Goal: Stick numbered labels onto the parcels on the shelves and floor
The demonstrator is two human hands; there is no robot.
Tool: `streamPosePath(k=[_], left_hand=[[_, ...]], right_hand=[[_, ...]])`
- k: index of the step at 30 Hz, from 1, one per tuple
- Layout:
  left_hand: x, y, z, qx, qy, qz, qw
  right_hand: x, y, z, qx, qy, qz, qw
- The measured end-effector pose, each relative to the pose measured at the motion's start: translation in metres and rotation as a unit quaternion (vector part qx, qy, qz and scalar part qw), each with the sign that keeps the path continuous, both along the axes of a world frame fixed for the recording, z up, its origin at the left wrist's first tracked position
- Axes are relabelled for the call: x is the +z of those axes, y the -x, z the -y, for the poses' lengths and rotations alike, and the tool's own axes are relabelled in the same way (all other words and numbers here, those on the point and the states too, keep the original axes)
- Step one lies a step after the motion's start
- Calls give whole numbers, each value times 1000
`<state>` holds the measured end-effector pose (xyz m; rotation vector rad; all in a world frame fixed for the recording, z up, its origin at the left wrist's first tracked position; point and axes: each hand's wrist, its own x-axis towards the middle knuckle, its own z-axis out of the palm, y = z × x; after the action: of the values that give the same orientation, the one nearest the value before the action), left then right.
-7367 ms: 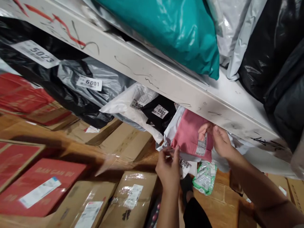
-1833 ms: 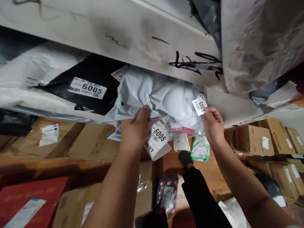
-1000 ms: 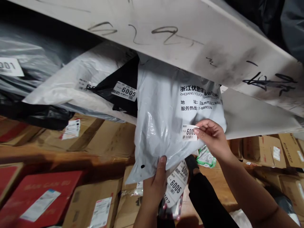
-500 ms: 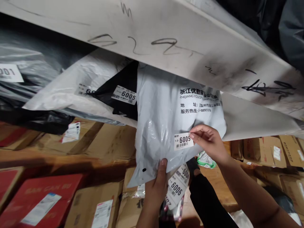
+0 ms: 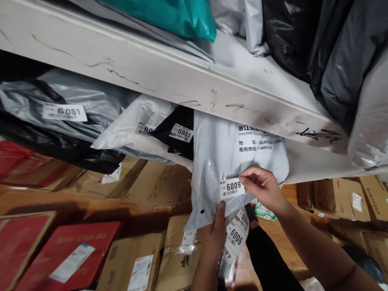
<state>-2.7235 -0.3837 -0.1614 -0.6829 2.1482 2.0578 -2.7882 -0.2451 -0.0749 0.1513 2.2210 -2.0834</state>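
Note:
A light grey mailing bag (image 5: pixel 212 161) with dark printed Chinese text hangs over the edge of the lower shelf. My left hand (image 5: pixel 214 234) grips its bottom edge, thumb in front and the fingers hidden behind. A white label (image 5: pixel 232 188) numbered 6009 lies against the bag's front. My right hand (image 5: pixel 262 188) pinches the label's right edge between thumb and fingertips. Below the bag hangs a strip of labels (image 5: pixel 236 234) numbered 6004 and 6006; what holds it is hidden. Left of the bag is a black parcel (image 5: pixel 169 133) with a 6005 label (image 5: pixel 181 132).
A white shelf board (image 5: pixel 182 87) runs across above my hands, with a teal bag (image 5: pixel 182 16) and black bags (image 5: pixel 291 36) on it. A grey bag labelled 6001 (image 5: pixel 100 97) lies at left. Red boxes (image 5: pixel 75 250) and cardboard boxes (image 5: pixel 130 258) stand below.
The view has drawn back, showing more of the upper shelf and the 6001 bag. My left thumb is nearer the 6009 label. My right hand still pinches the label's edge.

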Motion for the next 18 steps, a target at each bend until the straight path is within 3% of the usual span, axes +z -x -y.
streamPosePath(k=[11, 15, 18], left_hand=[[4, -1, -1, -1, 6, -11, 1000], [2, -3, 2, -17, 7, -29, 999], [1, -3, 5, -42, 13, -66, 997]], right_hand=[[2, -7, 6, 13, -38, -22, 999], [1, -14, 17, 33, -125, -78, 989], [-1, -14, 24, 21, -218, -140, 966]])
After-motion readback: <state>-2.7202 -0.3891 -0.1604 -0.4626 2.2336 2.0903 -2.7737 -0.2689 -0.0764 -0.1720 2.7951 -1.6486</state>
